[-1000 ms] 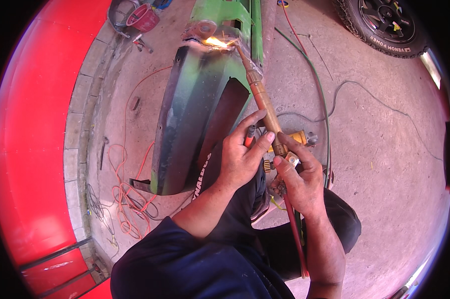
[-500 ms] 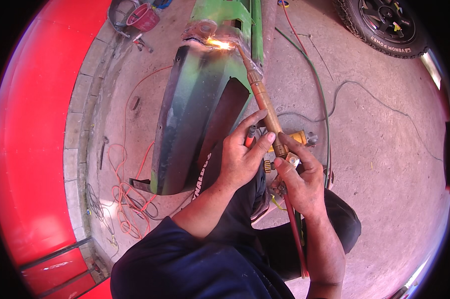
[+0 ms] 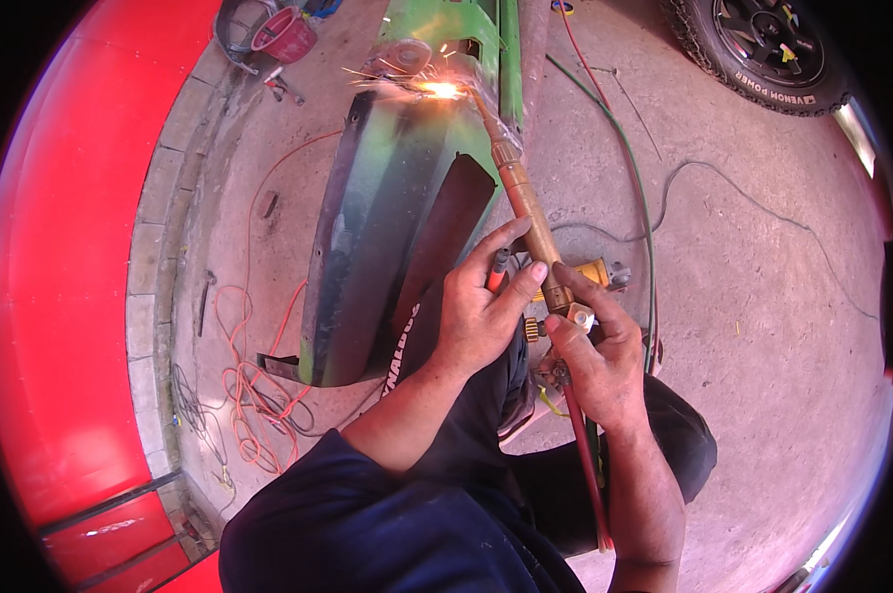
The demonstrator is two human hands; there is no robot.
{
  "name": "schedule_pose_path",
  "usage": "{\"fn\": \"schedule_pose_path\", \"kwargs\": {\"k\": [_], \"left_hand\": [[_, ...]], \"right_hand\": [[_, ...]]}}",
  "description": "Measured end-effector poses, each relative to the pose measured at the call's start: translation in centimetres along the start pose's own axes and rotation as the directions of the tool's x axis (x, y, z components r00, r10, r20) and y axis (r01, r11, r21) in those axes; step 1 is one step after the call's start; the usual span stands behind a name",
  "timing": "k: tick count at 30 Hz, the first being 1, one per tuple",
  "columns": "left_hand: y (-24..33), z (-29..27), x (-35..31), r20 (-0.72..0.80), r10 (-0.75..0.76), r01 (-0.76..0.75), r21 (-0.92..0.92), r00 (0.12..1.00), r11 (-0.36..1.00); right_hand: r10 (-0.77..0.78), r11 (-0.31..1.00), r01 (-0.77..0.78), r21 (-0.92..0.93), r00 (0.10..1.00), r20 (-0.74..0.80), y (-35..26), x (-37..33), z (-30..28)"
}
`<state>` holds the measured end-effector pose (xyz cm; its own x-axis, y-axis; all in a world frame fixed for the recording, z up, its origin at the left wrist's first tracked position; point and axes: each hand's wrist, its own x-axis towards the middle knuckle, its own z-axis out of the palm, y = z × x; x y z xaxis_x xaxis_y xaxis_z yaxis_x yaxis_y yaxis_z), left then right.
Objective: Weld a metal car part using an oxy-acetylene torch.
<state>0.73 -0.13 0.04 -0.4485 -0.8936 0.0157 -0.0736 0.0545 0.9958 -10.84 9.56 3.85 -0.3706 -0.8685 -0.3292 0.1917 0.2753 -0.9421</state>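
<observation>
A brass gas torch (image 3: 531,219) slants up from my hands to a green metal panel (image 3: 353,237). Bright flame and flying sparks (image 3: 441,90) hide the spot where its tip meets the panel's scorched far end. My left hand (image 3: 474,314) supports the torch's barrel from the left, index finger and thumb against it. Between those fingers sits a small orange, dark-tipped stick (image 3: 498,269) of a kind I cannot make out. My right hand (image 3: 600,368) is closed round the rear of the torch, by its valve knobs. A red hose (image 3: 583,450) runs down from there.
Tangled orange cord (image 3: 254,381) lies on the concrete at left, beside a red wall panel (image 3: 71,257). A red bucket (image 3: 284,35) stands at far left. Green hose (image 3: 629,158) and grey cable (image 3: 753,203) cross the right floor. A wheel (image 3: 763,44) lies far right.
Sparks now spray wider and brighter round the torch tip. Both hands and the torch stay almost in the same place.
</observation>
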Motion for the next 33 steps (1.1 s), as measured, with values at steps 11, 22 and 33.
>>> {"fn": "schedule_pose_path", "kwargs": {"k": [11,22,33], "left_hand": [[-0.35,0.00,-0.03,-0.002,0.001,-0.001,-0.003,1.000,1.000],[-0.49,0.10,-0.16,-0.008,-0.049,0.048,-0.071,0.999,0.996],[-0.49,-0.06,-0.10,-0.032,-0.010,0.010,0.010,0.999,1.000]], "right_hand": [[-0.012,0.999,0.011,0.045,1.000,0.021,0.15,-0.03,-0.23],[0.015,0.998,-0.017,0.065,0.999,0.029,0.17,-0.09,-0.19],[-0.002,0.998,0.000,0.056,0.999,0.035,0.18,0.12,-0.18]]}}
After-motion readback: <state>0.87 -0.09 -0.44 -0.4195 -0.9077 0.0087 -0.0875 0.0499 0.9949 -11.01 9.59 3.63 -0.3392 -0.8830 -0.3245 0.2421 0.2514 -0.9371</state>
